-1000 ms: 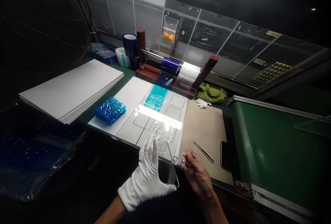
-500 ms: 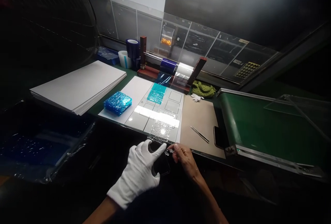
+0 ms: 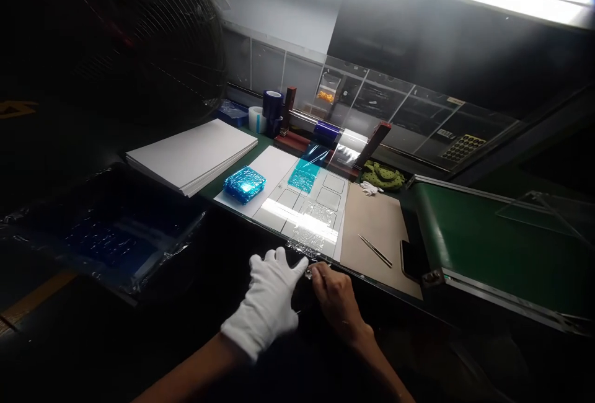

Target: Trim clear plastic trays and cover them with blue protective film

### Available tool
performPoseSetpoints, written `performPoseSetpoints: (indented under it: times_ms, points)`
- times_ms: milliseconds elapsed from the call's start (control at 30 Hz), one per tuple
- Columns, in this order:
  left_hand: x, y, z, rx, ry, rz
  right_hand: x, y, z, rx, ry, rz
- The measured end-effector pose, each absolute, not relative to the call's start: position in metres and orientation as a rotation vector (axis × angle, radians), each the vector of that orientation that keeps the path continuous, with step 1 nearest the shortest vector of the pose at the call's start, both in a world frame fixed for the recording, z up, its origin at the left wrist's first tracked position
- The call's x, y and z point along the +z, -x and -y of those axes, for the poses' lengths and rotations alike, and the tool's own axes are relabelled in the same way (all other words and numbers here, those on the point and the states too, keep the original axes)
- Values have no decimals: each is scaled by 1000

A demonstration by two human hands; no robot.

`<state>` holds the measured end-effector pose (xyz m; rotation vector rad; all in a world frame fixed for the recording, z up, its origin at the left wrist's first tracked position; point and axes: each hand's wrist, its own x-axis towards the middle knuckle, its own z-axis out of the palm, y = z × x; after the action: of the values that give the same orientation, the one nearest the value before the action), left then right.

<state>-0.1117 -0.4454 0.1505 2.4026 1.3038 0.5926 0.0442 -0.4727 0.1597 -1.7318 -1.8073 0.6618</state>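
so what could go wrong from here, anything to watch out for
The small clear piece pinched by the bare right hand could slip and be hard to find, since it is dark below the front edge of the table. The crinkled clear film reaches close to that edge, near the gloved left hand, so a brush of either hand might drag it off.

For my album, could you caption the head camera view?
Gloved left hand and bare right hand, close together before a workbench.
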Motion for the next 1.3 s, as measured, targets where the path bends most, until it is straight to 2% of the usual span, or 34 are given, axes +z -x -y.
performPoseSetpoints:
  times_ms: [133,233,300,433,467,533,600,733,833,1000,1100,1300]
  points:
    - [125,127,458,800,-2270,-1085,159,-55,472,1301,1499,1285]
    - [109,121,465,957,-2153,-1042,156,-60,468,1467,1442,1185]
    - [111,113,465,900,-2205,-1118,156,-60,466,1283,1576,1346]
    - [137,103,459,412,-2412,-1422,158,-43,470,479,1983,1904]
    - [142,103,458,302,-2428,-1473,158,-38,472,359,2037,1988]
    - [147,106,456,197,-2431,-1517,156,-34,472,329,2075,2009]
    - [142,112,456,224,-2428,-1449,150,-41,470,567,2000,1829]
    - [125,121,456,388,-2311,-1212,126,-67,469,1463,1508,1193]
    - [119,118,455,448,-2316,-1140,106,-79,477,1694,1311,837]
    - [114,116,452,327,-2375,-952,90,-112,492,1576,1480,656]
    - [108,119,450,281,-2329,-965,75,-144,500,1352,1657,537]
    - [90,115,452,481,-1851,-1042,13,-155,557,966,1978,27]
